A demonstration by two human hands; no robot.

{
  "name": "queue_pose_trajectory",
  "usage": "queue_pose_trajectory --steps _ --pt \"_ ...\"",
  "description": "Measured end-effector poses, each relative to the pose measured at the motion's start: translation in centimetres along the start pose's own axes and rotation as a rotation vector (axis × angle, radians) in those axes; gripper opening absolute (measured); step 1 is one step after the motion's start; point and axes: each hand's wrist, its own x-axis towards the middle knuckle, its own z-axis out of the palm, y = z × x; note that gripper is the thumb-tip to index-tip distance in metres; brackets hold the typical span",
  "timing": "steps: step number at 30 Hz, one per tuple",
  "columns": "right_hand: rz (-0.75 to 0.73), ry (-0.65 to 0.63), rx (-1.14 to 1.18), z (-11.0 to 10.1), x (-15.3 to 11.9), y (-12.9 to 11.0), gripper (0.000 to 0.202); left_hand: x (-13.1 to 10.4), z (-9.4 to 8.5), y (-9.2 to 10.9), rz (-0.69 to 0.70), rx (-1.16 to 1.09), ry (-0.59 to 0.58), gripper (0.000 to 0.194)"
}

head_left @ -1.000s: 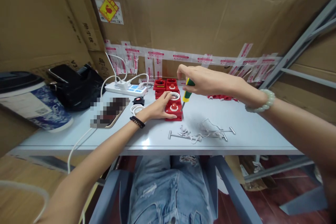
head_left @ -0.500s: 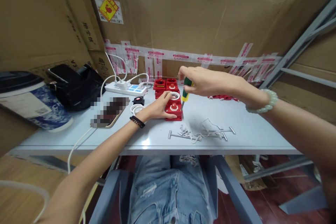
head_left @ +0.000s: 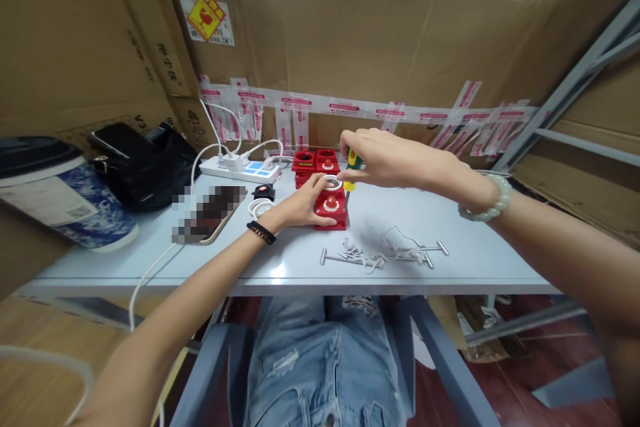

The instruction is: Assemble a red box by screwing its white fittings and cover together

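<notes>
A red box with a round red button on its top stands on the table. My left hand grips it from the left, thumb at its near part and fingers reaching over the top. My right hand is closed around the green and yellow handle of a screwdriver. The shaft points down, with its tip at the box's right edge; the screw under it is too small to make out. A white ring shows on top, just beyond my left fingertips. More red boxes stand behind.
Loose screws and T-shaped metal rods with white string lie near the front edge. To the left are white rings, a small black part, a phone, a power strip and a large cup. Cardboard walls the back.
My right hand has turned slightly with the screwdriver, its wrist and bracelet shifting left. The screwdriver now stands more upright. My left hand and the red box stay in place.
</notes>
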Motion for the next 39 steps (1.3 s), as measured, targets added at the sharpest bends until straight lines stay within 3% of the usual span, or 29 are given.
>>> queue_pose_trajectory --steps 6,8,11,13,16,20,25,27,35,39 --pt "0.309 0.117 -0.183 1.0 1.7 -0.4 0.049 0.0 -0.1 0.3 -0.002 0.021 -0.010 0.076" --pt "0.278 0.077 -0.160 0.8 1.7 0.3 0.041 0.0 -0.1 0.3 0.004 0.025 -0.005 0.075" --pt "0.077 -0.003 -0.055 -0.3 0.9 1.1 0.024 0.0 -0.1 0.2 0.017 0.012 0.001 0.075" --pt "-0.019 -0.085 0.021 -1.0 0.2 1.2 0.025 -0.1 -0.1 0.1 0.017 0.000 -0.001 0.075" --pt "0.048 -0.150 0.013 -1.1 -0.3 0.8 0.030 0.0 -0.2 0.2 0.013 -0.003 -0.003 0.076" --pt "0.151 0.013 -0.044 0.1 0.4 0.6 0.031 0.0 -0.1 0.2 0.015 0.014 0.001 0.075" --pt "-0.053 -0.044 0.134 0.1 0.8 0.7 0.023 0.0 -0.2 0.0 0.029 0.028 -0.010 0.077" --pt "-0.060 -0.037 0.141 0.1 0.7 0.5 0.024 -0.1 -0.2 0.0 0.037 0.043 -0.013 0.077" --pt "0.057 0.044 0.143 1.0 0.7 0.5 0.022 -0.1 -0.5 0.9 0.001 -0.019 0.024 0.070" --pt "0.159 0.037 0.167 0.5 0.1 0.4 0.031 0.0 -0.4 0.6 -0.008 -0.037 0.020 0.081"
